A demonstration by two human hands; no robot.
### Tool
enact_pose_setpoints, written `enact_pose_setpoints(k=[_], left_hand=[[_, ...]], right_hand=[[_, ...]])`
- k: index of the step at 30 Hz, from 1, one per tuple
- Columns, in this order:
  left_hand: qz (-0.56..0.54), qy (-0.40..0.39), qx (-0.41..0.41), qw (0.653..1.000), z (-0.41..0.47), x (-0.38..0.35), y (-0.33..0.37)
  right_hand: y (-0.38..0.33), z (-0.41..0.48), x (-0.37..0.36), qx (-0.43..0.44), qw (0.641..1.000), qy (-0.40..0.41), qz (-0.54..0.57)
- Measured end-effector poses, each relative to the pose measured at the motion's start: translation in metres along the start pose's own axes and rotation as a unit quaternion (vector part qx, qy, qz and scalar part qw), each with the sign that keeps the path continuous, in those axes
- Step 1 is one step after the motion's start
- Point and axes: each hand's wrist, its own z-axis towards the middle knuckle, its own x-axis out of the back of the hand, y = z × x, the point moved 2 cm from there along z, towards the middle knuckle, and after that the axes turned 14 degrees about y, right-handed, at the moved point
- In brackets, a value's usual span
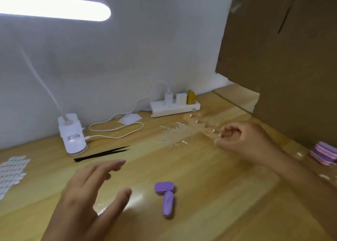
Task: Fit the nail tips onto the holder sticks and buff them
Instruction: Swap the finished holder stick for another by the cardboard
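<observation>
- Far left edge of the desk (pixel 218 195): a white tab sheet (pixel 11 173) lies flat, partly out of view.
- Back left: the lamp (pixel 72 135) stands near the wall, with black tweezers (pixel 102 154) lying just in front of its base.
- Front left: the left hand (pixel 87 195) hovers over the desk with its fingers straight and spread, holding nothing.
- Front middle: two purple buffer blocks (pixel 165 187) touch each other just right of that hand, and nothing is gripping them.
- Back middle: a power strip (pixel 175 107) sits against the wall. In front of it is a loose scatter of clear nail tips (pixel 175 131). They're see-through and blurry, so I can't tell tips from holder sticks.
- Right of the scatter: the right hand (pixel 242 142) has its fingers curled in at the scatter's edge. It looks like it's pinching a small clear piece, but I can't tell for sure.
- Right edge: a buffer stack (pixel 324 154) sits below the leaning cardboard (pixel 282 58).
- What could go wrong, imo:
  - The clear bits nearly vanish against the wood, so it'd be easy to grab the wrong piece or flick one off the desk.
  - A wrist dragged through the scatter would send the pieces all over.
  - If that pinch is loose, the piece could pop out while it's being pushed onto a stick.
</observation>
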Motion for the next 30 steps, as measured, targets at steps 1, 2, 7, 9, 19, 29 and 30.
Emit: enact_pose_setpoints(k=[1, 2, 7, 9, 19, 29, 30], left_hand=[[-0.011, -0.01, -0.001, 1.0, 0.006, -0.012, 0.002], [-0.019, -0.027, -0.002, 0.999, 0.011, -0.025, 0.004], [-0.039, -0.112, -0.015, 0.993, 0.048, -0.096, 0.016], [-0.036, -0.126, -0.047, 0.99, 0.071, -0.134, 0.032], [0.03, -0.307, -0.165, 0.937, 0.094, -0.284, 0.095], [-0.01, -0.318, -0.133, 0.938, 0.1, -0.284, 0.087], [-0.007, -0.321, -0.14, 0.937, 0.1, -0.28, 0.086]], right_hand=[[0.021, 0.024, 0.004, -0.061, 0.998, 0.025, -0.01], [0.041, 0.047, 0.007, -0.114, 0.992, 0.043, -0.023], [0.094, 0.122, -0.007, -0.243, 0.956, 0.134, -0.091], [0.101, 0.136, -0.019, -0.272, 0.943, 0.169, -0.093], [0.119, 0.163, -0.06, -0.265, 0.915, 0.228, -0.203], [0.13, 0.165, -0.074, -0.156, 0.937, 0.188, -0.25], [0.129, 0.165, -0.073, -0.165, 0.937, 0.186, -0.245]])
